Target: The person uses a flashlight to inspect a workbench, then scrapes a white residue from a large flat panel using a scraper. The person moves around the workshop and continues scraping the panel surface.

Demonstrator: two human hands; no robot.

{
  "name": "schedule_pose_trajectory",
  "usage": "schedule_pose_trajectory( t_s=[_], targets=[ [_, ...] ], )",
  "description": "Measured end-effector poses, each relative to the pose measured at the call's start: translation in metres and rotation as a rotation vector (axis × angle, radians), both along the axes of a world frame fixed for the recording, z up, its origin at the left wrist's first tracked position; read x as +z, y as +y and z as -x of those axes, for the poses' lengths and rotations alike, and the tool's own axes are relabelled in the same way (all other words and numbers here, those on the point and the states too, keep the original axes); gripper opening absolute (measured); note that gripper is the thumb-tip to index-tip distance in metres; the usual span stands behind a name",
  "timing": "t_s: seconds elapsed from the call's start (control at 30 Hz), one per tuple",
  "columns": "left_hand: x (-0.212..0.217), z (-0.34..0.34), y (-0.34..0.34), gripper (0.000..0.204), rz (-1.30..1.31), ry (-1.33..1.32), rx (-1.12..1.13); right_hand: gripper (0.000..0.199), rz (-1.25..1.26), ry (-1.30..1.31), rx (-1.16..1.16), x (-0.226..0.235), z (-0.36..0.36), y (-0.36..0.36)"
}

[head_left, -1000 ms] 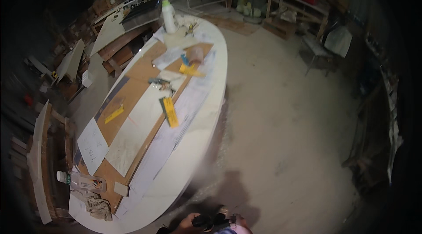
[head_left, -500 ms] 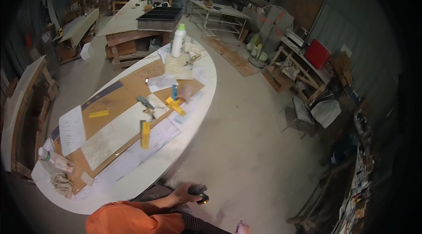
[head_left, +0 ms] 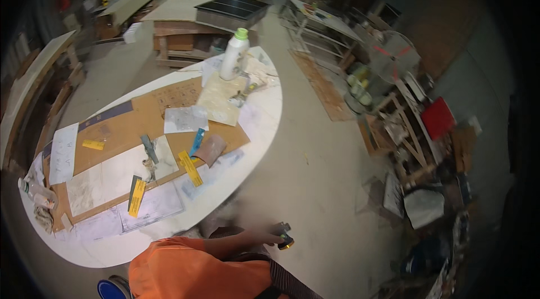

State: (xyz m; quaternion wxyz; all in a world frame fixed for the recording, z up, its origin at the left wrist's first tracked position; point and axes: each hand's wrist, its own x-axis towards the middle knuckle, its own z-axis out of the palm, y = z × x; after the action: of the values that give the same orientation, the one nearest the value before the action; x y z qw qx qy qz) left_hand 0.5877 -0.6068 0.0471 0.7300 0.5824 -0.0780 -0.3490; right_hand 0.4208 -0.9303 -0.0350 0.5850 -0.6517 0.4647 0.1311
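- Your left hand point(head_left: 269, 237) reaches out from an orange sleeve point(head_left: 191, 268), fingers clenched on a small dark tool with a yellow end point(head_left: 284, 238), held over the concrete floor point(head_left: 315, 175) just off the table's near edge.
- Your right hand is out of view.
- The oval white table point(head_left: 264, 113) carries a white bottle with a green cap point(head_left: 234, 54), yellow levels point(head_left: 190, 168) and paper sheets point(head_left: 185, 119).

Single head-worn fisheye view, looking steeply down and forward from standing height; the white oval worktable point(head_left: 256, 125) sits left of centre at mid-distance, the workshop floor point(head_left: 315, 175) right; edges curve toward a dark rim
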Motion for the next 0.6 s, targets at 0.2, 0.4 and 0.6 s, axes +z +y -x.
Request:
schedule_pose_trajectory(
  t_s=[0.2, 0.4, 0.6],
  targets=[
    [0.007, -0.092, -0.016, 0.066, 0.034, 0.101, 0.327, 0.019, 0.092, 0.066, 0.335, -0.031, -0.164, -0.096],
    [0.028, -0.157, -0.032, 0.045, 0.199, 0.144, 0.9, 0.02, 0.342, -0.097, 0.735, -0.034, -0.411, -0.185],
    [0.025, -0.199, -0.065, 0.043, 0.251, 0.28, 1.224, 0.006, 0.095, -0.431, 0.808, 0.017, -0.643, -0.109]
  ],
)
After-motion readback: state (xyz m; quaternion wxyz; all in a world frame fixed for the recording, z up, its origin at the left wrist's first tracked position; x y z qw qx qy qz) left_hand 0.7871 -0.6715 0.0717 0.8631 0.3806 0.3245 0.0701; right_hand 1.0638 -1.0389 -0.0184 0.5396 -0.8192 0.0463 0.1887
